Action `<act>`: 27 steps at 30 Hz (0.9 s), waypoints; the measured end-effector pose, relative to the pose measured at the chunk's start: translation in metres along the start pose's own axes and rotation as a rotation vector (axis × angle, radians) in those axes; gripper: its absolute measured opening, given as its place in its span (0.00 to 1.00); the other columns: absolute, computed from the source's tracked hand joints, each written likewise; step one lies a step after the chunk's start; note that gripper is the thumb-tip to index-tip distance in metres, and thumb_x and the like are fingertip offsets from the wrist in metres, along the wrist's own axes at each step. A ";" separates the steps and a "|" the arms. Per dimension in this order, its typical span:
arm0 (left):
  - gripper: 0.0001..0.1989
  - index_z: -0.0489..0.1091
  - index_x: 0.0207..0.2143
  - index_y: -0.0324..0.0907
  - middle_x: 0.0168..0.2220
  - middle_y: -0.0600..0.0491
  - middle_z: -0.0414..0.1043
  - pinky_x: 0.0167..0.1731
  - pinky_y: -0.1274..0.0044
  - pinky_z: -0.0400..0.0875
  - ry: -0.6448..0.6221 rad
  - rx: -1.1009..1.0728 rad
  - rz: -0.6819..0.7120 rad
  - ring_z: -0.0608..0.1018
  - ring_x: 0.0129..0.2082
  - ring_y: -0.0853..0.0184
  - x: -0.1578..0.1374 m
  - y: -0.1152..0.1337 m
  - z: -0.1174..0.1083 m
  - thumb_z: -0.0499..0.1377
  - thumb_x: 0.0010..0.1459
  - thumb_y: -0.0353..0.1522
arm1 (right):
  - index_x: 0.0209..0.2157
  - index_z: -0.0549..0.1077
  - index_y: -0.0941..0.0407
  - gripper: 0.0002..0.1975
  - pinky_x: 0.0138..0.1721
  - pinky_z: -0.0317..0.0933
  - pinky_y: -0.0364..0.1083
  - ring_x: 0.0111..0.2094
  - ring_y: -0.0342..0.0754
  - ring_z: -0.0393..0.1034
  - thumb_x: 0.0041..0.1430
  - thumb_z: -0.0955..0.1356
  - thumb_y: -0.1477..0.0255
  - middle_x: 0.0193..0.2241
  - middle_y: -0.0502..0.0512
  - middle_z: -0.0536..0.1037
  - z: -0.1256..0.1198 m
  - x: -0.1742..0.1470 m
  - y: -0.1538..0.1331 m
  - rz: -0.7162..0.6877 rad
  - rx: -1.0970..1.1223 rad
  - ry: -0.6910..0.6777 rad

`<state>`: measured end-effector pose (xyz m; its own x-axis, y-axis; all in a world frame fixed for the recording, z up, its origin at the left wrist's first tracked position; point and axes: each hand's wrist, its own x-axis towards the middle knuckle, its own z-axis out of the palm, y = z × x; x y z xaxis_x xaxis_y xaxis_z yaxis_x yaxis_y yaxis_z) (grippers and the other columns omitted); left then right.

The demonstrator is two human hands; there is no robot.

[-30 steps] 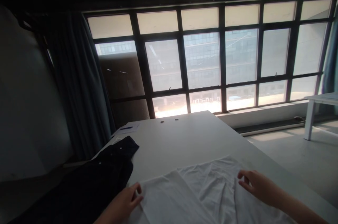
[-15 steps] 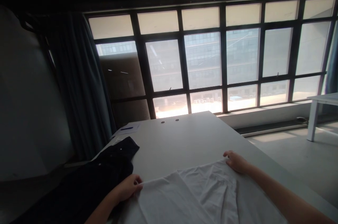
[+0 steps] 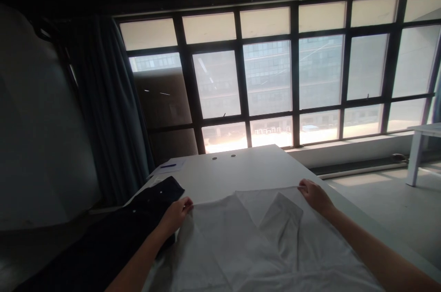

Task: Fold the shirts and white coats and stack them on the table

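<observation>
A white garment, seemingly a shirt (image 3: 237, 232), is stretched between my two hands over the near part of the white table (image 3: 227, 175). My left hand (image 3: 177, 214) pinches its far left corner. At the far right corner, my right hand (image 3: 314, 194) grips the edge between thumb and fingers. The far edge runs nearly taut from hand to hand, with folds and a raised flap nearer the right. The lower part of the cloth runs out of view. Beside my left hand lies a dark garment with light buttons (image 3: 138, 218), partly covered by my forearm.
Papers with a dark pen (image 3: 168, 165) lie at the table's far left corner. Two round cable holes (image 3: 223, 157) sit near its far edge. A dark curtain (image 3: 106, 113) hangs on the left, windows (image 3: 268, 81) stand ahead, and another white table (image 3: 416, 145) is at right.
Both hands have risen and moved away from me, drawing the white cloth farther up the table. Its far edge is straighter, and the flap stands up more. The camera view has shifted slightly.
</observation>
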<state>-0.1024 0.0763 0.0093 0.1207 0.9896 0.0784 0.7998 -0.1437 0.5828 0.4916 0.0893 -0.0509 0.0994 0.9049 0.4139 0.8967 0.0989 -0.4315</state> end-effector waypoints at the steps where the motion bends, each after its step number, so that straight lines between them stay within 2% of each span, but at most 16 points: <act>1: 0.16 0.70 0.33 0.43 0.37 0.48 0.78 0.45 0.73 0.68 0.010 0.001 0.020 0.79 0.40 0.60 -0.004 0.002 -0.002 0.55 0.61 0.46 | 0.39 0.73 0.55 0.12 0.45 0.63 0.49 0.42 0.53 0.74 0.64 0.61 0.65 0.41 0.60 0.79 -0.004 -0.004 0.002 -0.005 0.014 0.015; 6: 0.13 0.71 0.36 0.44 0.35 0.52 0.78 0.40 0.76 0.67 -0.010 0.083 0.151 0.78 0.37 0.62 -0.045 0.003 -0.005 0.53 0.63 0.42 | 0.40 0.76 0.54 0.16 0.45 0.68 0.51 0.41 0.55 0.76 0.62 0.61 0.60 0.40 0.60 0.81 -0.022 -0.047 0.018 -0.052 0.198 0.033; 10: 0.12 0.72 0.35 0.45 0.37 0.53 0.77 0.39 0.76 0.67 -0.093 0.180 0.203 0.78 0.37 0.63 -0.082 -0.001 -0.001 0.52 0.64 0.38 | 0.39 0.78 0.52 0.16 0.43 0.71 0.52 0.41 0.58 0.77 0.61 0.64 0.56 0.40 0.59 0.82 -0.030 -0.094 0.030 -0.007 0.340 -0.024; 14: 0.12 0.75 0.39 0.47 0.44 0.50 0.77 0.45 0.70 0.69 -0.138 0.433 0.203 0.78 0.42 0.58 -0.105 -0.008 0.015 0.52 0.60 0.31 | 0.36 0.78 0.49 0.12 0.42 0.71 0.50 0.40 0.56 0.77 0.61 0.64 0.62 0.39 0.56 0.81 -0.031 -0.132 0.038 -0.059 0.296 -0.140; 17: 0.19 0.75 0.48 0.48 0.53 0.47 0.74 0.55 0.62 0.65 -0.085 0.591 0.235 0.73 0.54 0.51 -0.113 -0.005 0.039 0.56 0.55 0.29 | 0.34 0.78 0.47 0.10 0.45 0.70 0.51 0.41 0.55 0.76 0.58 0.64 0.69 0.38 0.54 0.80 -0.020 -0.149 0.043 -0.157 0.200 -0.207; 19: 0.23 0.72 0.54 0.52 0.57 0.49 0.72 0.60 0.60 0.62 -0.069 0.568 0.304 0.71 0.58 0.50 -0.115 0.005 0.062 0.59 0.55 0.32 | 0.33 0.77 0.48 0.10 0.47 0.68 0.52 0.42 0.56 0.75 0.56 0.63 0.71 0.37 0.54 0.79 -0.010 -0.154 0.045 -0.170 0.146 -0.175; 21: 0.26 0.67 0.60 0.57 0.61 0.51 0.69 0.63 0.60 0.60 -0.087 0.498 0.391 0.69 0.61 0.52 -0.114 0.016 0.089 0.59 0.59 0.36 | 0.32 0.75 0.49 0.10 0.47 0.68 0.53 0.43 0.57 0.74 0.56 0.63 0.72 0.37 0.55 0.78 -0.002 -0.155 0.045 -0.165 0.110 -0.137; 24: 0.35 0.52 0.69 0.57 0.71 0.48 0.53 0.65 0.51 0.54 -0.156 0.423 0.467 0.58 0.68 0.45 -0.106 0.027 0.125 0.57 0.62 0.50 | 0.33 0.74 0.50 0.10 0.47 0.67 0.53 0.42 0.56 0.73 0.57 0.62 0.73 0.37 0.56 0.77 0.003 -0.148 0.044 -0.181 0.103 -0.147; 27: 0.41 0.45 0.72 0.53 0.73 0.44 0.42 0.65 0.46 0.45 -0.199 0.414 0.435 0.48 0.71 0.42 -0.086 0.028 0.143 0.52 0.62 0.57 | 0.34 0.74 0.50 0.11 0.47 0.66 0.51 0.42 0.54 0.73 0.56 0.62 0.74 0.37 0.55 0.77 0.003 -0.133 0.042 -0.188 0.109 -0.153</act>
<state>-0.0068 -0.0141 -0.0966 0.5612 0.8254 0.0623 0.8094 -0.5630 0.1671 0.5150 -0.0253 -0.1268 -0.1388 0.9176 0.3724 0.8407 0.3079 -0.4454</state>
